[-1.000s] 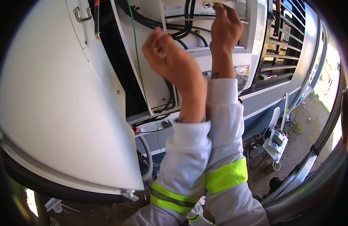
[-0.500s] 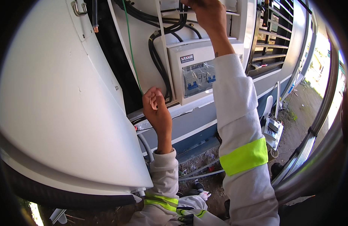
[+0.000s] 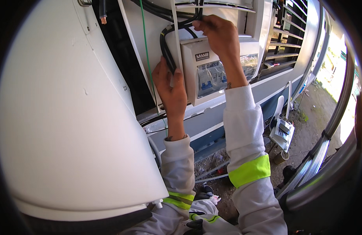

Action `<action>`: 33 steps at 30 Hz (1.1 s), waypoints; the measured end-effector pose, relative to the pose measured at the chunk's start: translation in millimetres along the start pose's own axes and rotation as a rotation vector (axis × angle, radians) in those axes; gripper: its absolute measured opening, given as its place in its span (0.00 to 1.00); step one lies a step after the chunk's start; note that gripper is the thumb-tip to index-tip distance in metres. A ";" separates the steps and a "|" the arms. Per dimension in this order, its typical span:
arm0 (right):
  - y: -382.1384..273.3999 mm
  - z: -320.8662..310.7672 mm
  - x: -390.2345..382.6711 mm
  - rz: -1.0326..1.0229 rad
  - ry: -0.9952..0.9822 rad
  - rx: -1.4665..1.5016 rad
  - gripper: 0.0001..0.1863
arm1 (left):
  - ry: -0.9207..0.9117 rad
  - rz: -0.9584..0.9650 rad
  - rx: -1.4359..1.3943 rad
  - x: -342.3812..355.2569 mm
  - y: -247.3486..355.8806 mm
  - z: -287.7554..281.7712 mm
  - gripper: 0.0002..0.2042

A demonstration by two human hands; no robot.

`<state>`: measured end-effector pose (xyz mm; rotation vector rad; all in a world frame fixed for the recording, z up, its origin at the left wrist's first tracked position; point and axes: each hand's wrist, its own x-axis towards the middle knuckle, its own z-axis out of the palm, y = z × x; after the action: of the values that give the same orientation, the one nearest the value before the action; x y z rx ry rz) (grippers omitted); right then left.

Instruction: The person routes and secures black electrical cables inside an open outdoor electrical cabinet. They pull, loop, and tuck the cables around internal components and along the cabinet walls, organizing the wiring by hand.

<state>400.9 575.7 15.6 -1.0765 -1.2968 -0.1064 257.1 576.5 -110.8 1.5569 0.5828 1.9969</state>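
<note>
Thick black cables [image 3: 164, 44] bend down inside a white cabinet, left of a white breaker box [image 3: 189, 62] with blue switches behind clear film. My left hand [image 3: 171, 92] is closed round the lower run of these cables, its thumb on their right side. Higher up, my right hand [image 3: 224, 37] pinches the black cables at their bend, just above the breaker box; part of its grip is hidden behind the fingers. A thin green wire [image 3: 146, 43] hangs along the left of the cabinet and passes close by my left hand.
A large white panel [image 3: 79, 129] fills the left side. Above it hangs a cut black cable end [image 3: 103, 16] with bare copper. A slatted metal grille [image 3: 287, 43] stands to the right, and metal rails [image 3: 306, 172] run along the right edge. A grey corrugated conduit [image 3: 154, 150] lies below the cabinet.
My left hand has risen from beside the green wire's lower part onto the black cables. My right hand has come down from the top edge to the cable bend. The view has shifted slightly.
</note>
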 end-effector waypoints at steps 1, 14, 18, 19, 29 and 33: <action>1.5 3.7 1.8 -0.016 0.050 -0.004 0.11 | 0.006 0.018 -0.013 4.1 -0.6 3.1 0.27; 13.5 -0.4 -9.0 -0.141 0.042 0.006 0.14 | 0.051 -0.092 0.113 -68.8 -16.6 -20.8 0.25; 13.0 -1.7 -62.2 -0.298 0.342 0.086 0.10 | -0.125 -0.132 0.038 -181.8 -18.3 -59.1 0.16; 12.6 -5.6 -83.5 -0.250 0.355 0.109 0.13 | -0.223 -0.151 0.106 -209.3 -17.3 -75.0 0.15; 16.6 13.1 -303.7 0.641 -0.044 0.642 0.12 | -0.880 -0.697 0.337 -370.0 -16.3 -262.5 0.11; -5.0 54.2 -300.6 0.733 -0.021 0.810 0.20 | -0.855 -0.833 0.505 -403.3 -26.1 -314.5 0.10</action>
<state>257.8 464.6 -230.4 -0.7660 -0.7597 0.9074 32.2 332.3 -500.7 1.8139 1.1450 0.5075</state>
